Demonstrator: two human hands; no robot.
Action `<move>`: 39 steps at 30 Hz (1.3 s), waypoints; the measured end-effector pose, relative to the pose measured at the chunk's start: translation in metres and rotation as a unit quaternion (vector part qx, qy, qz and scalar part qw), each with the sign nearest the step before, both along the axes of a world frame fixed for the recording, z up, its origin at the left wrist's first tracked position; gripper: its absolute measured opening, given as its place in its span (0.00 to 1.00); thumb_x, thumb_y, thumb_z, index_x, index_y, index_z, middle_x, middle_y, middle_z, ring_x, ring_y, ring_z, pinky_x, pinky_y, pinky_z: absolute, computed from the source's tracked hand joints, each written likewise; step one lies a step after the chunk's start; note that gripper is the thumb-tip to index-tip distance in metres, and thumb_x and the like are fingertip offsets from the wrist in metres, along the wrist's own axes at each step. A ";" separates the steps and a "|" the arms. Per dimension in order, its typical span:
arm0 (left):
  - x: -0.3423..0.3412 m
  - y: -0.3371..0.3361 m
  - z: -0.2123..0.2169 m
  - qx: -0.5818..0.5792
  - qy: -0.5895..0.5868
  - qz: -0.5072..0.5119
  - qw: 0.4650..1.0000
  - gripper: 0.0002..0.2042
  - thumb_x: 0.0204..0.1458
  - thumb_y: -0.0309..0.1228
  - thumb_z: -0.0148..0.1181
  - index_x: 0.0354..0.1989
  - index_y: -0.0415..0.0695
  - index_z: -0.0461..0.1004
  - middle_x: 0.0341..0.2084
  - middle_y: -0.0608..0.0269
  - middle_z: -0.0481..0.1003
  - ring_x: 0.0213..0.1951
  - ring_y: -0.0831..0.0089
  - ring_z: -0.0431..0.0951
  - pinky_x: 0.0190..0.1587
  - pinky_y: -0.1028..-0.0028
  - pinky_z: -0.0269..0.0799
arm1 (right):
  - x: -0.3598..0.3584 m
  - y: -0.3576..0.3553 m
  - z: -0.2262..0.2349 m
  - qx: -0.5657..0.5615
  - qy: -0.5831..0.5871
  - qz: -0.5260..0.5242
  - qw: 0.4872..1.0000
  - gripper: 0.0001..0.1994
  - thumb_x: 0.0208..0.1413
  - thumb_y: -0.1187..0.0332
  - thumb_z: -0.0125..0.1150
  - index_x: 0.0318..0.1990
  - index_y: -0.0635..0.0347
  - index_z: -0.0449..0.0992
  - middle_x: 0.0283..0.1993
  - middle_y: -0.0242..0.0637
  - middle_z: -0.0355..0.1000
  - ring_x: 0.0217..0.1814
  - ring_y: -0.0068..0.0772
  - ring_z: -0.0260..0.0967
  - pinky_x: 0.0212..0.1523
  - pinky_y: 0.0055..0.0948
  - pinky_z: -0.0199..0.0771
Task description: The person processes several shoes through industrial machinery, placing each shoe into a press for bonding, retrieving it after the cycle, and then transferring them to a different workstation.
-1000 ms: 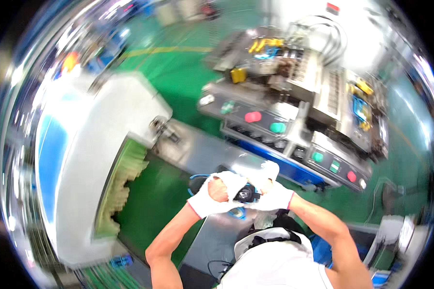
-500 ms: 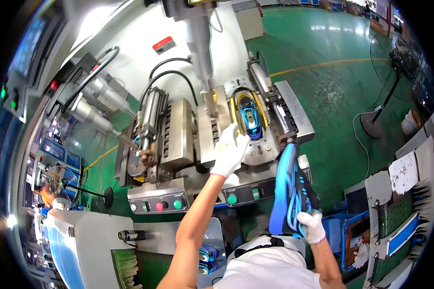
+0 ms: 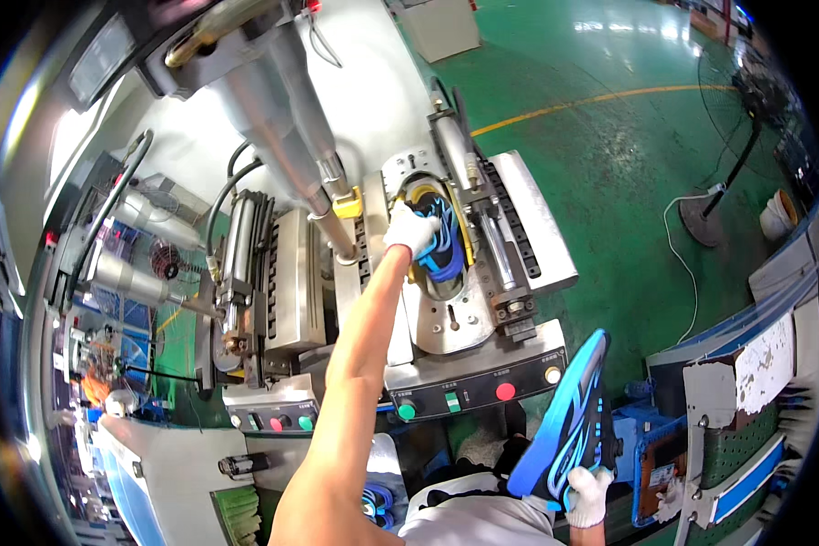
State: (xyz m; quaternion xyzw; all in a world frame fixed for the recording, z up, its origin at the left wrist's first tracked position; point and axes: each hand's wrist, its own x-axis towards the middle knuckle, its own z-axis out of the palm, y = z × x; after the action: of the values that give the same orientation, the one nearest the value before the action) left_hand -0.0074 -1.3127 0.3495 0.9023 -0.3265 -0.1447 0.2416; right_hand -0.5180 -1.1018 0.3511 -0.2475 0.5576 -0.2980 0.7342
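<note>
My left hand, in a white glove, reaches out to the metal press. Its fingers close on the upper of a blue and black sports shoe, which sits in the press's oval well between yellow-edged pads; some fingertips are hidden by the shoe. Low on the right, my gloved right hand grips a second blue and black sports shoe by one end. That shoe stands tilted, its other end pointing up and its blue sole facing left.
The press's front panel carries green and red buttons. Metal cylinders slant above the bench. Another press station stands left. More blue shoes lie beside my body. A blue crate and a brush rack are at right.
My left hand has moved from in front of the well onto the shoe in it. The held shoe has turned to show its sole side. The press cylinders appear shifted left as the view moved.
</note>
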 end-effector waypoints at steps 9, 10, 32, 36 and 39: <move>-0.071 0.235 0.099 -0.276 0.017 -0.005 0.961 0.31 0.44 0.36 0.71 0.58 0.40 0.68 0.47 0.51 0.77 0.48 0.63 0.80 0.56 0.66 0.73 | 0.103 -0.083 -0.009 -0.419 0.055 0.199 0.884 0.08 0.52 0.72 0.69 0.39 0.63 0.82 0.36 0.32 0.80 0.34 0.24 0.76 0.35 0.30 0.78; -0.083 0.262 0.104 -0.269 0.034 -0.022 0.962 0.30 0.45 0.32 0.71 0.58 0.39 0.68 0.49 0.51 0.77 0.48 0.66 0.79 0.56 0.67 0.73 | 0.120 -0.104 -0.011 -0.476 0.085 0.241 0.841 0.09 0.53 0.71 0.69 0.41 0.64 0.83 0.38 0.34 0.81 0.36 0.25 0.77 0.37 0.31 0.79; -0.209 0.532 -0.224 -0.093 -0.063 0.499 0.859 0.31 0.46 0.32 0.69 0.61 0.41 0.66 0.60 0.48 0.69 0.62 0.50 0.70 0.63 0.59 0.66 | 0.428 -0.294 -0.066 -0.482 0.338 0.434 0.682 0.21 0.50 0.57 0.71 0.39 0.72 0.81 0.36 0.43 0.80 0.36 0.41 0.78 0.39 0.40 0.77; -0.211 0.561 -0.230 -0.095 -0.082 0.524 0.842 0.32 0.47 0.33 0.69 0.62 0.43 0.64 0.60 0.48 0.66 0.60 0.49 0.70 0.60 0.60 0.68 | 0.349 -0.053 -0.004 -0.629 0.055 0.372 0.680 0.39 0.60 0.73 0.62 0.75 0.71 0.47 0.75 0.57 0.55 0.77 0.47 0.54 0.76 0.41 0.52; -0.222 0.561 -0.192 -0.089 -0.021 0.485 0.870 0.31 0.50 0.35 0.68 0.63 0.42 0.64 0.61 0.47 0.67 0.61 0.46 0.70 0.60 0.58 0.69 | 0.313 0.044 -0.038 -0.708 0.004 0.486 0.513 0.43 0.55 0.71 0.66 0.75 0.69 0.48 0.78 0.59 0.47 0.81 0.51 0.46 0.77 0.41 0.48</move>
State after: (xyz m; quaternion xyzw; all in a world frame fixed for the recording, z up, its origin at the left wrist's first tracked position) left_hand -0.2297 -0.7512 0.1573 0.9246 0.1350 0.0397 0.3540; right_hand -0.2053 -1.0579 0.3134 -0.9185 -0.0422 -0.1898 0.3442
